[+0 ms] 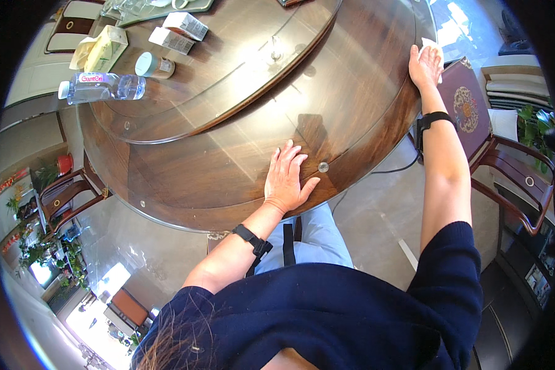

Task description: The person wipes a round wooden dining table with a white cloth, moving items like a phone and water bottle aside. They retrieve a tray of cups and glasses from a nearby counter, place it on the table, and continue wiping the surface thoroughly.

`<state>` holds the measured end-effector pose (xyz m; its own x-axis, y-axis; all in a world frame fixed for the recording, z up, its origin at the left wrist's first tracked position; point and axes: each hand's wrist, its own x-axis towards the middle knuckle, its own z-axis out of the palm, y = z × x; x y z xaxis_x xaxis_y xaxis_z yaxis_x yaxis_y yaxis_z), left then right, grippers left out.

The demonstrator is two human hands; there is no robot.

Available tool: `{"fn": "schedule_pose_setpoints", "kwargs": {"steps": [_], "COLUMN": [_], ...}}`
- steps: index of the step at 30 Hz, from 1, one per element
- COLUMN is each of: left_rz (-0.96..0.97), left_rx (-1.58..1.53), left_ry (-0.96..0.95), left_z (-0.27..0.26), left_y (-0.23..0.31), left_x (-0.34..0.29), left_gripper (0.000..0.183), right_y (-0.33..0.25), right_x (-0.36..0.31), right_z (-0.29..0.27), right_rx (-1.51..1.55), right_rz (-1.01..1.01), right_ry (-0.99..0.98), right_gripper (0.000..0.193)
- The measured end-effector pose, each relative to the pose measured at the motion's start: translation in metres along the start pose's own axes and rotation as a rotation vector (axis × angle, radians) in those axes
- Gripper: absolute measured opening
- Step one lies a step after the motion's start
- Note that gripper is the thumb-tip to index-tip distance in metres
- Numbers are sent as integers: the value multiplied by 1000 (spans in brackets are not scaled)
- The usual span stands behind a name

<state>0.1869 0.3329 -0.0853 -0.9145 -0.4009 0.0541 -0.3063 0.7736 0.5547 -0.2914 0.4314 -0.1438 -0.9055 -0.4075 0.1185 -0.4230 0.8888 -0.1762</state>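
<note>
My left hand [286,177] lies flat near the front edge of the round wooden table [197,166], palm down, fingers stretched out, nothing in it. A small clear round disc [323,167] is just right of its fingers on the glossy top. Far to the right, my right arm reaches out along the table's rim. There my right hand [425,66] presses a white cloth or tissue [438,49] against the edge. Its fingers lie over the cloth, which shows past the fingertips and along the hand's outer side. Both wrists wear black straps.
A raised glass-topped turntable [240,92] bears a water bottle [102,87], a lidded jar [155,65], white boxes [185,28], a tissue pack [102,49] and a tray [160,9]. Wooden chairs stand left [71,197] and right [518,166]. A black cable [396,169] hangs below the right rim.
</note>
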Motion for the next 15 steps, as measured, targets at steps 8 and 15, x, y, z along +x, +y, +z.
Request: {"fn": "schedule_pose_setpoints", "kwargs": {"steps": [8,15], "left_rz": [-10,-4], "left_rx": [-16,-42], "left_ry": [-10,3], "left_z": [-1,-1], "left_y": [4,1], "left_x": [1,0], "left_gripper": [60,60], "right_y": [-89,-89], "right_x": [-215,-264], "right_z": [-59,-91], "right_rx": [260,137], "right_rz": [-549,-828], "right_ry": [-261,-515], "right_gripper": [65,71]}}
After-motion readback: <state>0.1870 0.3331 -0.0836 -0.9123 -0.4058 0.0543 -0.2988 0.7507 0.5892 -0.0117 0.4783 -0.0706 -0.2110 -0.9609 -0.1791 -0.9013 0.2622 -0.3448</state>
